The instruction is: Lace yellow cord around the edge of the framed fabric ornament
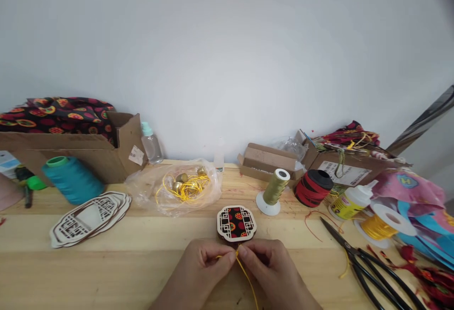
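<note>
A small ornament [236, 223] with a pale wooden lattice frame over black fabric with red dots lies on the wooden table [142, 258]. Just in front of it my left hand [202, 267] and my right hand [273, 267] meet, thumbs and forefingers pinched on a yellow cord [248, 279] at the ornament's near edge. The cord trails down toward me between the hands. Both hands are closed on it.
A stack of lattice frames [90, 213], a teal thread cone [73, 179] and a cardboard box of fabric [71, 151] sit left. A plastic bag with gold bells [184, 185] lies behind. Olive spool [275, 189], red ribbon roll [314, 187], glue bottle [351, 201], yellow spool [381, 225] and black scissors [365, 262] sit right.
</note>
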### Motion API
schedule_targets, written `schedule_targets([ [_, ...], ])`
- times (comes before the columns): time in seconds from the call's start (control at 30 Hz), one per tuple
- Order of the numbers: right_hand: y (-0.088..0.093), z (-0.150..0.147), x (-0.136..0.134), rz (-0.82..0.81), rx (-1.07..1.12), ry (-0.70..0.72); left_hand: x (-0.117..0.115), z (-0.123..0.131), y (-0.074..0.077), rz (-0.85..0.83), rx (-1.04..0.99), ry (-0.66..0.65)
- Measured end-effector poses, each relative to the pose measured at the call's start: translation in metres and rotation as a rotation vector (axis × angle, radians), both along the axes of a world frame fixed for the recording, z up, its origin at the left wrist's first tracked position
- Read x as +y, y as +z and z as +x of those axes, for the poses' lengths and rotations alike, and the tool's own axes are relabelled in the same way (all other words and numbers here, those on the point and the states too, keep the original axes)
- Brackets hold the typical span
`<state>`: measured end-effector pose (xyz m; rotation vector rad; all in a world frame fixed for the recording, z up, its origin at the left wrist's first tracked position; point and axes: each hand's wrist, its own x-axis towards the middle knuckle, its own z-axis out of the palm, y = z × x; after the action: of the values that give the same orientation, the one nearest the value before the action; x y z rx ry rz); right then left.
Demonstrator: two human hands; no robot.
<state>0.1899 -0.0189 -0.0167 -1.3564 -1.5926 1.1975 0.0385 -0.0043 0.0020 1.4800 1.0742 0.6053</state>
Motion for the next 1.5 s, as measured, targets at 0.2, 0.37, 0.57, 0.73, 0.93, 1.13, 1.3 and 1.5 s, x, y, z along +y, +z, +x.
schedule_targets([
  [0.2,0.0041,-0.0032,0.0018,-0.085,0.110,-0.056,-0.0020,0.0023,-0.0048,-0.090,0.083,0.097],
  [0.37,0.0063,-0.0031,0.0021,-0.084,0.109,-0.058,0.0005,0.0038,-0.0030,-0.056,0.086,0.113],
  [0.57,0.0061,-0.0028,0.0024,-0.098,0.099,-0.069,0.0006,0.0019,-0.0054,-0.058,0.071,0.095],
  [0.73,0.0072,-0.0050,0.0017,0.001,0.107,-0.048,0.0009,0.0014,-0.0067,-0.056,0.057,0.061],
  [0.93,0.0043,-0.0044,0.0001,-0.031,0.149,-0.023,0.0005,0.0028,-0.0052,-0.046,0.067,0.078],
  [1.13,0.0050,-0.0048,0.0010,-0.107,0.156,-0.043,0.0007,0.0001,-0.0037,-0.047,0.073,0.080],
  [1.3,0.0048,-0.0045,0.0021,-0.103,0.164,0.004,0.0012,-0.0009,-0.0068,-0.049,0.041,0.056],
  [1.5,0.0069,-0.0022,0.0027,-0.106,0.195,0.014,0.0010,0.0001,-0.0077,-0.036,0.052,0.002],
])
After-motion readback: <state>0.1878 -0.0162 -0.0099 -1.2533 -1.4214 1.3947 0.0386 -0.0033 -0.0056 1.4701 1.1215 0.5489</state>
